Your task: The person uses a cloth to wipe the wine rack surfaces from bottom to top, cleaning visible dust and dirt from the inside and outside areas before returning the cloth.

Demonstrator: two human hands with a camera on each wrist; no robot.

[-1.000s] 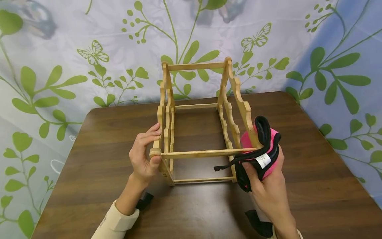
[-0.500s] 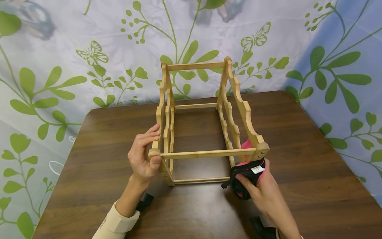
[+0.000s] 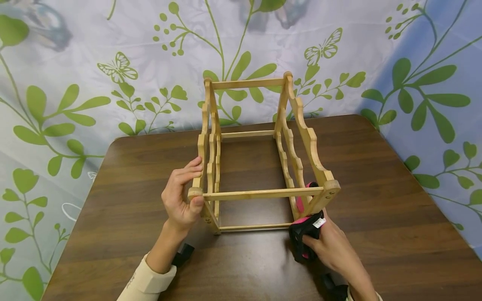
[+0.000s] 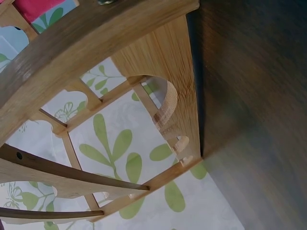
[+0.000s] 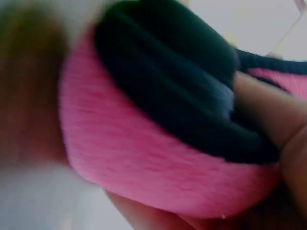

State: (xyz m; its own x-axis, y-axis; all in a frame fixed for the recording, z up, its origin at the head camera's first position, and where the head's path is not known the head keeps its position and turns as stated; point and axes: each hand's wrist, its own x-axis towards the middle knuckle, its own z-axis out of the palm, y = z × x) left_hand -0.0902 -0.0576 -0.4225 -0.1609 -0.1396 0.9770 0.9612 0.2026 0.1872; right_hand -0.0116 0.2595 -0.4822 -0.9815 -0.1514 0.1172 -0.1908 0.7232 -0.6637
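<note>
A light wooden rack [image 3: 263, 194] with scalloped side rails stands on the table, its near end facing me. My left hand [image 3: 180, 194] grips its near left corner, thumb in front and fingers along the outer side. In my right hand [image 3: 337, 246] is a folded pink and black cloth [image 3: 306, 234] with a small white label, held around the near right post below the top corner. The right wrist view shows the cloth's fuzzy pink side [image 5: 144, 148] close up, with a thumb pressing into its black fold. Rack rails [image 4: 158, 120] fill much of the left wrist view.
The dark wood-grain table [image 3: 241, 267] extends around the rack on all sides. Behind it hangs a pale curtain [image 3: 150, 54] printed with green leaves and butterflies. Near the left table edge shows a thin white loop [image 3: 69, 210]. Black straps [image 3: 183, 254] sit by my wrists.
My right hand has slid the cloth down from the near right top corner of the rack along the post, uncovering that corner. The left hand and the rack stay in place.
</note>
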